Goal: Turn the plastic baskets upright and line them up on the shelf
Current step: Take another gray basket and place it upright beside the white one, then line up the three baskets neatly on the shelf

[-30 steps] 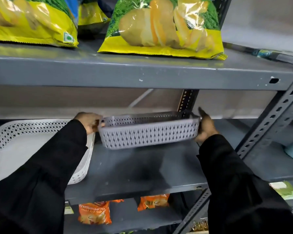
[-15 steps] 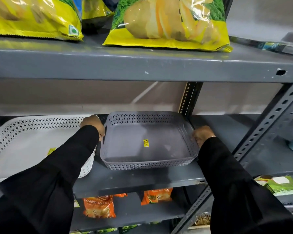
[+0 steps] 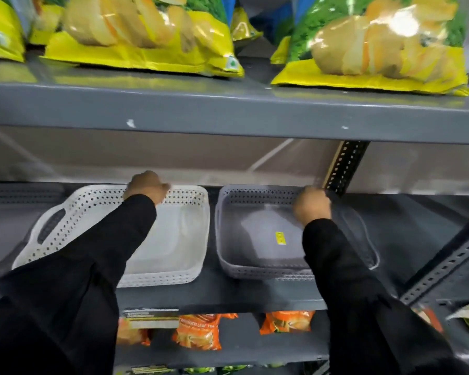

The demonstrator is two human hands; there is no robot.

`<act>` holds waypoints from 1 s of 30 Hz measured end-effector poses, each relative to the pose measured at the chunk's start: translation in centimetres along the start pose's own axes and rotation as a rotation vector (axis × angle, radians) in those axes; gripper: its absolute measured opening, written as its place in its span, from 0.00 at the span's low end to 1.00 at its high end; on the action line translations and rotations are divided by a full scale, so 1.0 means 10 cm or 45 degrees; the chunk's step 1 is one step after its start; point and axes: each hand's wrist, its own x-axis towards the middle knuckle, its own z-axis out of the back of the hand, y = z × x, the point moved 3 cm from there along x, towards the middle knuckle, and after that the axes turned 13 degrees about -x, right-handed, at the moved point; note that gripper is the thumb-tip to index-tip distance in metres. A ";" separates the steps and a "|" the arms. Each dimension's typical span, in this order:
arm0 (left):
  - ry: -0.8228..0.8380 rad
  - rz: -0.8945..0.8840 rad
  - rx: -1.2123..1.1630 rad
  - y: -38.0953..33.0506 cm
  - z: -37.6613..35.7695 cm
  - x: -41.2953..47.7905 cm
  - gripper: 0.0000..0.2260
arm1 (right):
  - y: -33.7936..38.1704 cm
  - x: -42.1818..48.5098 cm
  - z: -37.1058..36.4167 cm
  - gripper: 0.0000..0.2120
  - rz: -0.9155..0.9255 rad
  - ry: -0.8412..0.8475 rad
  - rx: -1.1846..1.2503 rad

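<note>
On the left, the white basket (image 3: 173,239) is sitting upright on the grey metal shelf (image 3: 214,293), its perforated plastic wall facing out and a slot handle showing at its left end. The left hand (image 3: 145,185) is hovering at its far rim, fingers curled into a fist; whether they are gripping the rim cannot be told. Just beside it, apart by a narrow gap, the grey basket (image 3: 255,239) is lying upright too, long axis running front to back. The right hand (image 3: 312,207) is closing over its far right rim, likely to nudge it level with its neighbour.
</note>
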 end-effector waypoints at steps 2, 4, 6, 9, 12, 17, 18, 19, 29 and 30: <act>-0.080 0.050 0.142 0.38 0.27 0.15 0.18 | 0.51 -0.21 -0.06 0.14 0.187 0.098 0.155; -0.038 0.197 0.360 0.87 0.54 0.28 0.20 | 0.99 -0.47 -0.18 0.16 0.330 0.314 0.254; 0.083 0.355 0.491 1.36 0.69 0.41 0.23 | 1.26 -0.68 -0.33 0.21 0.360 0.492 0.311; 0.169 0.300 0.477 1.77 0.89 0.42 0.26 | 1.47 -0.85 -0.51 0.26 0.277 0.486 0.295; 0.277 0.209 0.391 1.91 1.01 0.32 0.25 | 1.58 -0.93 -0.55 0.15 0.176 0.321 0.190; 0.290 0.110 0.293 2.02 1.04 0.37 0.19 | 1.74 -1.07 -0.58 0.15 0.084 0.206 0.091; 0.282 0.100 0.281 2.06 1.04 0.40 0.17 | 1.76 -1.08 -0.59 0.14 0.071 0.196 0.088; 0.284 0.096 0.252 2.09 1.03 0.43 0.17 | 1.76 -1.06 -0.60 0.14 0.057 0.196 0.090; 0.387 0.102 0.050 2.18 1.05 0.61 0.14 | 1.80 -0.93 -0.67 0.08 -0.010 0.242 0.169; 0.387 0.101 0.038 2.18 1.05 0.63 0.13 | 1.80 -0.92 -0.67 0.07 -0.010 0.245 0.173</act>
